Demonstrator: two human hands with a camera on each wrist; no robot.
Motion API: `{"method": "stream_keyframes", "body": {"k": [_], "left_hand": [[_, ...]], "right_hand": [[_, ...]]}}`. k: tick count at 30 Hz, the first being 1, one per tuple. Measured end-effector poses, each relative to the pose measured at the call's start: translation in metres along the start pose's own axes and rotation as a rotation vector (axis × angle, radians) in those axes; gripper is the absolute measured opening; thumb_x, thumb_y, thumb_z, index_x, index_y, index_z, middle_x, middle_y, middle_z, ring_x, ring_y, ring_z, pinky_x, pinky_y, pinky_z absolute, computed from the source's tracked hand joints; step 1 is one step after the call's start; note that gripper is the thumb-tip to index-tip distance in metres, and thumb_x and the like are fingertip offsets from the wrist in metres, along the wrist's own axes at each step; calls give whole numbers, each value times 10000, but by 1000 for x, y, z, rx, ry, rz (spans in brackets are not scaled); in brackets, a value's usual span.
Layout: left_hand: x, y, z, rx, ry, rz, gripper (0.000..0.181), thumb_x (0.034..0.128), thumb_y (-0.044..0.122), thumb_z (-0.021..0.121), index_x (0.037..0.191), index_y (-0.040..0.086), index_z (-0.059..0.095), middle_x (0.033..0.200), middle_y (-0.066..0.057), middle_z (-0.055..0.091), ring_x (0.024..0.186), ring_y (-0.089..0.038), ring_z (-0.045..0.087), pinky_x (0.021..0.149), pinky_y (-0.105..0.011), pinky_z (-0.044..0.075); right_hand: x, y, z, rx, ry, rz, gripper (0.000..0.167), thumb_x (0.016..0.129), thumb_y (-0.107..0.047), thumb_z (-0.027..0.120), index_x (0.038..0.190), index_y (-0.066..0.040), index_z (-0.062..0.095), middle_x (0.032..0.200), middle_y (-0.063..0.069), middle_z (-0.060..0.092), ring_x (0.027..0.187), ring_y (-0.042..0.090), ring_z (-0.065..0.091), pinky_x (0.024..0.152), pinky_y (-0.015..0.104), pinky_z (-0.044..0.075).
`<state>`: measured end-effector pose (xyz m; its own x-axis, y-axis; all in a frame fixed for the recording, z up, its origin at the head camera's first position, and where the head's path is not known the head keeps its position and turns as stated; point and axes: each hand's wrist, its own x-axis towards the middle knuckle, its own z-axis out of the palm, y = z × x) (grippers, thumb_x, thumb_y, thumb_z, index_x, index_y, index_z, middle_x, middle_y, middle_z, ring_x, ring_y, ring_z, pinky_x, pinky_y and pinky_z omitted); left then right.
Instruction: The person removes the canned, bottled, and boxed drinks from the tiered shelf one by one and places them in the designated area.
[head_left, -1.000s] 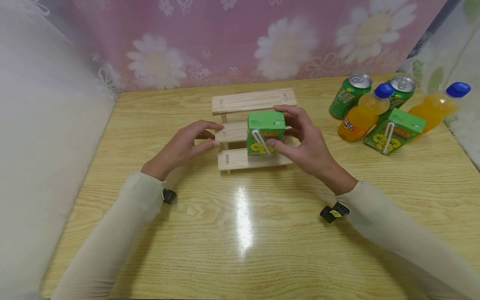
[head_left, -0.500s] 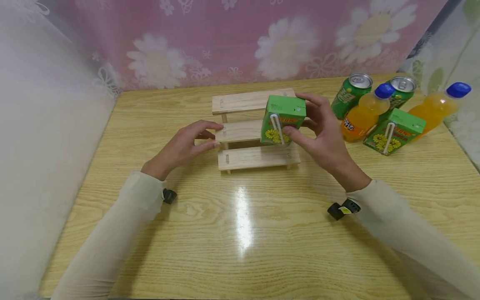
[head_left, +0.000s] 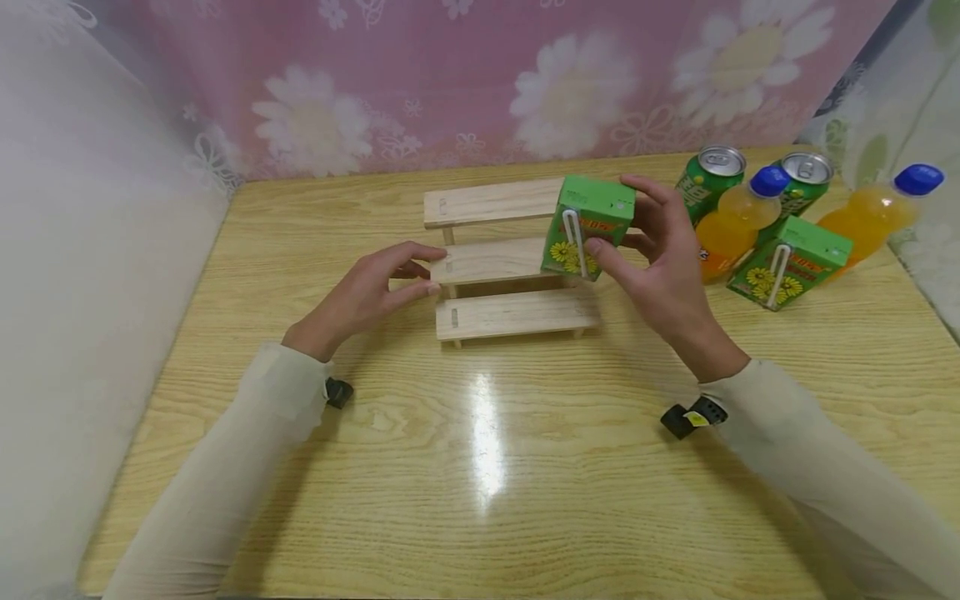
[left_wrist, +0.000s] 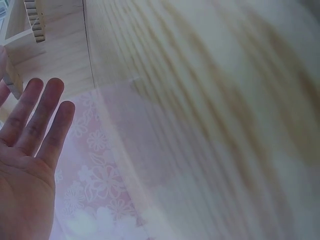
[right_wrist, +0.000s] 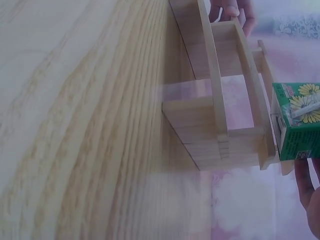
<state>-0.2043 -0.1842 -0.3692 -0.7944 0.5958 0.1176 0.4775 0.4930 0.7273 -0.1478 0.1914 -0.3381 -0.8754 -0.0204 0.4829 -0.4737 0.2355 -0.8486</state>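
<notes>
My right hand grips a green drink carton with yellow flowers and a white straw on its front. The carton leans slightly, over the right end of a three-step wooden shelf. In the right wrist view the carton is beside the shelf's upper boards; whether they touch I cannot tell. At the shelf's left end my left hand pinches the middle board between thumb and forefinger. The left wrist view shows the left hand's other fingers stretched out beside the shelf.
To the right stand two green cans, two orange soda bottles with blue caps, and a second green carton. A pink flowered cloth hangs behind the wood-grain table.
My right hand has lifted the carton from the shelf's front and carried it right and back, uncovering the lowest board. My left hand has stayed at the shelf's left end.
</notes>
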Motion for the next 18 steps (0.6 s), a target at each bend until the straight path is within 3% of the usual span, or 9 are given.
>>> {"method": "stream_keyframes", "body": {"k": [8,18], "left_hand": [[-1,1,0,-1,-8,-14,463,1088,261,709,1539,239,608,1573,31,616,1319,-217,681,1183,-497,532],[1,0,-1,-5,-8,21,450,1088,229,710,1526,189,619,1567,-2,625,1303,-232,692,1186,-474,538]], "right_hand": [[0,5,-2,-8,37,24,686,987,31,763,1586,-175,501,1352,-58,671,1215,210,630,1010,244,551],[1,9,-9,-36,78,38,672,990,-15,775,1576,-196,501,1339,-62,664,1202,194,630,1004,239,550]]}}
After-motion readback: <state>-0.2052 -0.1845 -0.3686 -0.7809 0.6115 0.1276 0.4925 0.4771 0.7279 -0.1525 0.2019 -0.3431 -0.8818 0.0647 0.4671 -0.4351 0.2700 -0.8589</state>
